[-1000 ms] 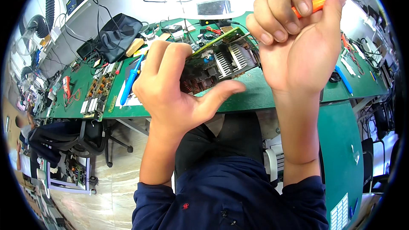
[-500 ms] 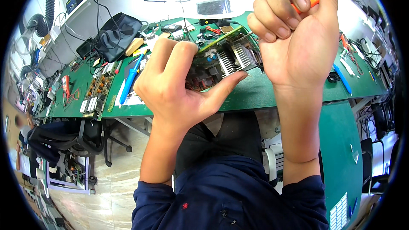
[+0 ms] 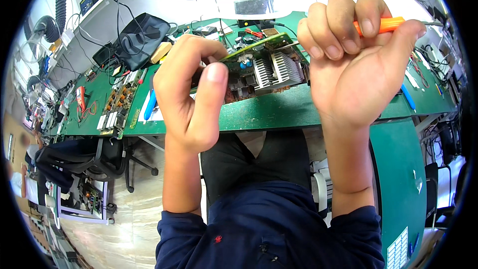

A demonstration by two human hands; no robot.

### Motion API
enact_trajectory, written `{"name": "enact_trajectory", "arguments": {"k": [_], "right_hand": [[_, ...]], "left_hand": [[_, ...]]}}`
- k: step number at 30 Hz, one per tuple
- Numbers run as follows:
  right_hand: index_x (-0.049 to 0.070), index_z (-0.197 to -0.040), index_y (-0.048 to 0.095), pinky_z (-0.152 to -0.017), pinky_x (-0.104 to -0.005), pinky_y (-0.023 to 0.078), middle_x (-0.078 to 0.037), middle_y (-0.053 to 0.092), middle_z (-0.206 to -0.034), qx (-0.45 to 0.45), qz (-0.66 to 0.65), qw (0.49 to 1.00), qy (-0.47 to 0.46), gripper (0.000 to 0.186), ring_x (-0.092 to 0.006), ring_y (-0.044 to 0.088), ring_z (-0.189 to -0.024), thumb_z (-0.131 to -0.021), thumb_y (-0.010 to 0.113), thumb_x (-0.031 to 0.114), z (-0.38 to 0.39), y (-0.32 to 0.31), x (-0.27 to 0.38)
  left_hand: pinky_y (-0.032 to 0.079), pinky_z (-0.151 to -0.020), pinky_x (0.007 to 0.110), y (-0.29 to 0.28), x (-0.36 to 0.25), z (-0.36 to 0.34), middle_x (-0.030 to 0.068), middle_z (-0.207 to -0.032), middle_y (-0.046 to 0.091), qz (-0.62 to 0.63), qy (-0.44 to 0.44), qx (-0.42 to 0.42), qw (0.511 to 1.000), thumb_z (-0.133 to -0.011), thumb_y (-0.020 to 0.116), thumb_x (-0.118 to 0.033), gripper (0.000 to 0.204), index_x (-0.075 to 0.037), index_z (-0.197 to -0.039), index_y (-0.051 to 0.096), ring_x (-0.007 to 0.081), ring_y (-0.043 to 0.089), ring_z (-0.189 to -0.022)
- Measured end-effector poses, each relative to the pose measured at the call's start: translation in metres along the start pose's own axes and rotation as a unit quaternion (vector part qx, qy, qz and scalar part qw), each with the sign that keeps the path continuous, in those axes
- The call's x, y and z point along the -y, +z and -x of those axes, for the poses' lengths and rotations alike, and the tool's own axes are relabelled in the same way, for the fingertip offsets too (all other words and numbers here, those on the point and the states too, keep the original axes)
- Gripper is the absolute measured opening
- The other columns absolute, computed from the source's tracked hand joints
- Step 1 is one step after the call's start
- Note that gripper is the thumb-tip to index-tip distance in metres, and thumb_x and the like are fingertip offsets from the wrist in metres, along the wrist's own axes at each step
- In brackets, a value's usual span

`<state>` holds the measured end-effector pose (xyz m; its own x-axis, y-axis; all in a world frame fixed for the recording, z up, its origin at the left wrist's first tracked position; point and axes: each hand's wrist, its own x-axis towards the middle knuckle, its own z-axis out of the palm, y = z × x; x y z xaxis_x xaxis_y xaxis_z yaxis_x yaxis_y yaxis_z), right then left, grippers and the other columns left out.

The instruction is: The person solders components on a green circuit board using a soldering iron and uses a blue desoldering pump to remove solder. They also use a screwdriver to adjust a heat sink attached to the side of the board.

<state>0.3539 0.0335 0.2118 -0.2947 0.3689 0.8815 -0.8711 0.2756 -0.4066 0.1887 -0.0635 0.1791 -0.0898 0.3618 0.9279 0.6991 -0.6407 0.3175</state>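
A circuit board (image 3: 240,77) with a green edge and silver finned heat sinks (image 3: 286,71) stands tilted above the green bench's front part. My left hand (image 3: 186,94) is curled at its left end, fingers bent over the upper corner and thumb pointing up; part of the grip is hidden behind the hand. To the right of the board, my right hand (image 3: 348,65) is raised palm toward me. Its curled fingers and thumb hold an orange-handled screwdriver (image 3: 393,24), whose thin metal shaft points right, away from the board.
The green bench (image 3: 279,112) carries another long circuit board (image 3: 118,102), a red multimeter (image 3: 81,97), a black bag (image 3: 142,40) and blue pen-like tools (image 3: 408,97). Cables and small parts lie at the back. A black office chair (image 3: 107,157) stands left; another person is at the far left.
My left thumb has swung up from the board's lower front edge, and that hand has turned. My right hand has shifted slightly right and down; the orange screwdriver now lies more level.
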Motion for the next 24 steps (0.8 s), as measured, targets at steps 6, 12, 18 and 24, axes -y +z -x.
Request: {"name": "enact_trajectory", "arguments": {"k": [6,12,18,24], "right_hand": [[0.015,-0.075,0.033,-0.059,-0.0291,0.027,0.001,0.029,-0.065,0.009,0.001,0.999,-0.039,0.055,-0.0128,0.03,-0.06,-0.095,0.03,0.066,0.002,0.002,0.001],[0.016,-0.074,0.035,-0.06,-0.0311,0.037,0.002,0.034,-0.065,-0.003,-0.031,1.0,0.003,0.055,-0.0133,0.037,-0.057,-0.092,0.036,0.068,0.034,0.002,0.01],[0.017,-0.076,0.038,-0.064,-0.0336,0.041,0.0,0.037,-0.064,-0.087,0.043,0.995,0.001,0.049,-0.0152,0.042,-0.059,-0.092,0.046,0.062,0.086,0.03,0.021],[0.013,-0.087,0.048,-0.069,-0.0428,0.051,-0.011,0.059,-0.075,0.015,0.196,0.977,-0.076,0.044,-0.0272,0.06,-0.068,-0.098,0.038,0.054,0.134,0.021,0.015]], "left_hand": [[0.043,-0.059,0.028,-0.001,0.0,-0.003,0.0097,-0.081,0.062,-0.025,0.0,0.033,0.999,-0.072,0.062,0.003,0.018,0.0,-0.089,0.062,0.0199,0.056,-0.067],[0.048,-0.06,0.031,-0.006,0.0,0.01,0.0128,-0.085,0.063,-0.154,0.102,0.093,0.978,-0.07,0.066,0.004,0.019,0.0,-0.089,0.065,0.026,0.061,-0.069],[0.05,-0.058,0.034,-0.014,-0.017,0.046,0.0124,-0.082,0.063,-0.155,0.109,0.109,0.976,-0.056,0.069,-0.001,0.032,0.0,-0.089,0.066,0.0271,0.062,-0.067],[0.053,-0.06,0.033,-0.028,-0.021,0.092,0.011,-0.083,0.063,-0.146,0.117,0.098,0.977,-0.059,0.068,-0.007,0.031,-0.001,-0.09,0.067,0.0278,0.064,-0.072]]}}
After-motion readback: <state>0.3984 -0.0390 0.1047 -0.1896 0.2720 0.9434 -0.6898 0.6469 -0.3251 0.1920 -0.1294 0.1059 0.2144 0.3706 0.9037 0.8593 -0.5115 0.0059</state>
